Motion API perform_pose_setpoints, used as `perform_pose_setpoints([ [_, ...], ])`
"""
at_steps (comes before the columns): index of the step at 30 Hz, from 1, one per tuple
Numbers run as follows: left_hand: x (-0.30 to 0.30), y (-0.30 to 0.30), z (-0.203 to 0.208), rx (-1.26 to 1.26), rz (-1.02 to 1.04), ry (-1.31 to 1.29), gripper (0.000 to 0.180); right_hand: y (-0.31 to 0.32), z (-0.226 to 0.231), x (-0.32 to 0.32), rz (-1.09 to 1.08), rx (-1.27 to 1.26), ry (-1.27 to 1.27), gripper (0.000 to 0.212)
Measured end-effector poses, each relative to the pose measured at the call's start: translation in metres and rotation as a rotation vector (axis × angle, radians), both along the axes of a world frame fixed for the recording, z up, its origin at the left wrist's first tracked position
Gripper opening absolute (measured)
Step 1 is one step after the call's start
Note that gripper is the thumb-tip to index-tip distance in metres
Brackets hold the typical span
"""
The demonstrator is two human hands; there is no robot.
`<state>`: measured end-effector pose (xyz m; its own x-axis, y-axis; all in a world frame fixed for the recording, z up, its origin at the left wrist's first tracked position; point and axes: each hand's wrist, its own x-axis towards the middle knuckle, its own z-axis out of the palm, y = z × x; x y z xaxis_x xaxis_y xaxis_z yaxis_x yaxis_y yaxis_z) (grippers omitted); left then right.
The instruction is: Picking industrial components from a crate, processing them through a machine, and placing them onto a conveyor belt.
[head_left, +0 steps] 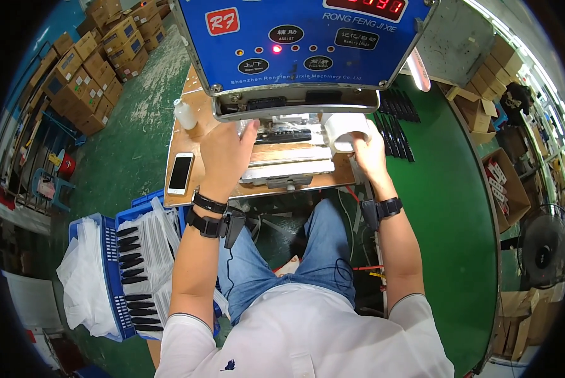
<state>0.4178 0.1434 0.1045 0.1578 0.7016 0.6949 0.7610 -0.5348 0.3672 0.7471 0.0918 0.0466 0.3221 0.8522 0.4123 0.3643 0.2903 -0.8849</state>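
Observation:
My right hand grips a roll of white tape, with the thumb inside its ring, at the right end of the machine's fixture. A long black plastic piece lies in the fixture between my hands. Pale bars of the fixture run in front of it. My left hand is at the fixture's left end, its thumb stretched beside the black piece. The other left fingers are mostly hidden, so whether they hold anything cannot be seen. Above both hands stands the machine's blue control panel, one red light lit.
A phone and a white bottle stand on the wooden table's left side. More black pieces lie on the green bench at right. Blue crates at lower left hold black pieces and white wrapping. A fan stands far right.

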Motion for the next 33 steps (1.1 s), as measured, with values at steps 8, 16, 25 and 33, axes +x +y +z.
perform_pose_setpoints([
  [8,-0.043,-0.065,-0.011,-0.531,-0.24,-0.704,0.028,-0.06,0.028,-0.014,0.072,0.094,0.222,0.023],
  [16,-0.054,-0.112,-0.017,-0.835,-0.563,-1.196,0.017,-0.091,0.032,-0.056,0.086,0.141,0.3,0.027],
  [25,-0.049,-0.121,-0.034,-0.885,-0.581,-1.335,0.018,-0.129,0.061,-0.11,0.12,0.17,0.348,0.031],
  [33,-0.043,-0.132,-0.03,-0.717,-0.694,-1.326,0.029,-0.141,0.054,-0.1,0.102,0.109,0.319,0.032],
])
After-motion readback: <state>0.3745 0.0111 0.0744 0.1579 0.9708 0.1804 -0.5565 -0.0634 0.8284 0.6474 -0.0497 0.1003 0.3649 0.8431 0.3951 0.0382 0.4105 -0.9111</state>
